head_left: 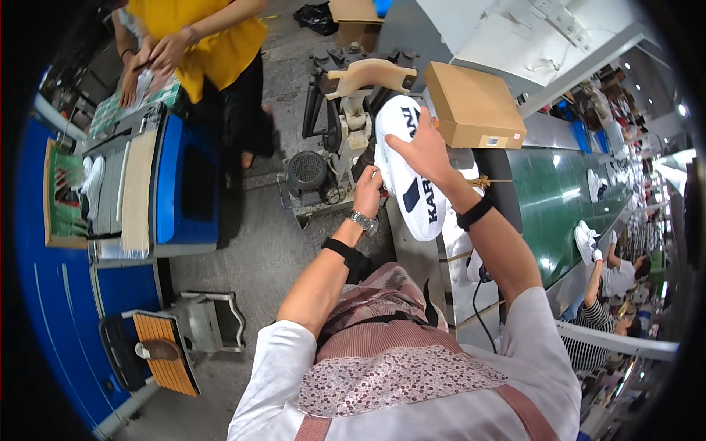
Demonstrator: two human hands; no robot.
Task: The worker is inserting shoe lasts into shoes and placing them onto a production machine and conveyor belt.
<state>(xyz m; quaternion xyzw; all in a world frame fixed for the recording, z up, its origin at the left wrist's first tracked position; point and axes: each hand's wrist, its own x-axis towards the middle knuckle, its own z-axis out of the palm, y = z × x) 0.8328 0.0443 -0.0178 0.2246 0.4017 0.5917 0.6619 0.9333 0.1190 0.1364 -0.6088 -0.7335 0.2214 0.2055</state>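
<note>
A white sneaker (421, 209) with dark lettering and a dark patch on its side is held up in front of me, its long side turned upward. My right hand (425, 149) lies over its upper part, thumb and fingers spread around it in a grip. My left hand (368, 192) is closed at the sneaker's left edge, thumb and fingers pinched together; exactly which part they pinch is hidden. Just beyond the sneaker stands a machine with a curved tan pad (373, 76).
A cardboard box (474, 106) stands right of the machine. Farther right runs a green conveyor belt (551, 195) carrying white shoes (586, 241), with people beside it. A motor (306, 170) sits low left. At far left, a person in a yellow top (206, 37) stands beside a blue-sided machine (187, 169).
</note>
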